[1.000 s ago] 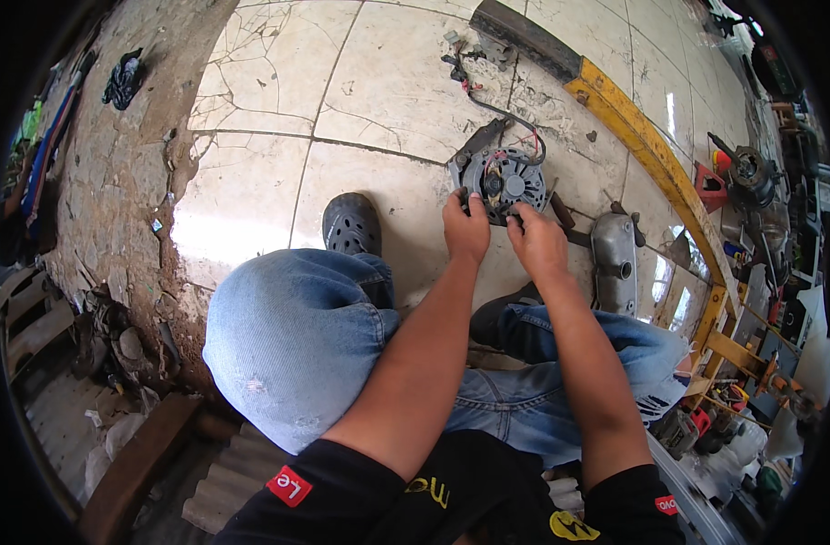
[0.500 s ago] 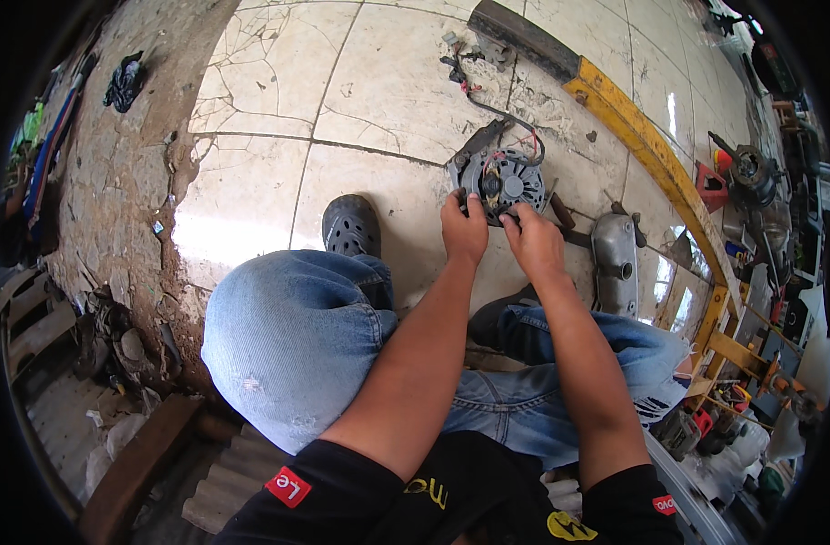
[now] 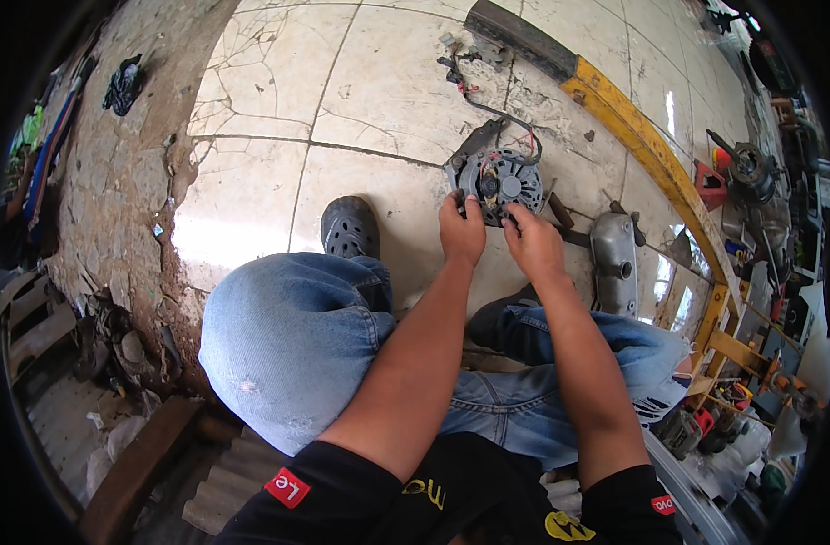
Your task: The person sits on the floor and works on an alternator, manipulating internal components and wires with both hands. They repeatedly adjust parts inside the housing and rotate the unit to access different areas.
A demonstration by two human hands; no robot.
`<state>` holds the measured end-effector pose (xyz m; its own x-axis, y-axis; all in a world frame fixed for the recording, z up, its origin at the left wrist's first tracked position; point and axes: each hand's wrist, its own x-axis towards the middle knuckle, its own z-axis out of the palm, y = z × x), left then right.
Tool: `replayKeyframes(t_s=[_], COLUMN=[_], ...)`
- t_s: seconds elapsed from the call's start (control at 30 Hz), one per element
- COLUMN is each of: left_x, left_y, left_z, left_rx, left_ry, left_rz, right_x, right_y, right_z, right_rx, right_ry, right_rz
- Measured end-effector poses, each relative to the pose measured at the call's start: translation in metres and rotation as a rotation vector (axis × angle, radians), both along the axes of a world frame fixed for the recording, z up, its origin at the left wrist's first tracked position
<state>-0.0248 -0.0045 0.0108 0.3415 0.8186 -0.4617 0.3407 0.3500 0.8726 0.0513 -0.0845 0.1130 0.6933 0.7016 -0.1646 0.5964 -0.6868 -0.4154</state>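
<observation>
A round grey alternator (image 3: 522,189) lies on the cracked tile floor, with red and black wires and a cable (image 3: 492,111) running up from it to a small connector. My left hand (image 3: 464,223) has fingers curled on the alternator's lower left edge, thumb against its housing. My right hand (image 3: 534,240) grips the lower front edge with thumb and index finger near the dark centre opening; the fingertips are partly hidden. Right beside the alternator are a rod-like tool (image 3: 560,214) and a silver metal cover (image 3: 615,263).
A long yellow and black metal beam (image 3: 633,132) curves along the right. Beyond it are a red stand (image 3: 710,186), metal parts (image 3: 749,171) and assorted containers. A black plastic bag (image 3: 124,84) lies on broken concrete at left. A dark clog (image 3: 350,227) is near my left hand.
Both hands stay on the alternator. They and the alternator have shifted very slightly left in view; the fingers of my right hand have moved a little along the front edge.
</observation>
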Motion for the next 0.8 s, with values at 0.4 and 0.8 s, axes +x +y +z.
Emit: replayKeyframes(t_s=[0.4, 0.8], left_x=[-0.002, -0.002], left_y=[0.002, 0.000], left_z=[0.005, -0.002], left_rx=[0.035, 0.010], left_ry=[0.005, -0.014], left_rz=[-0.015, -0.019], right_x=[-0.003, 0.001], right_y=[0.002, -0.005], right_z=[0.012, -0.002], right_rx=[-0.114, 0.102], right_ry=[0.043, 0.085], right_rz=[-0.097, -0.035])
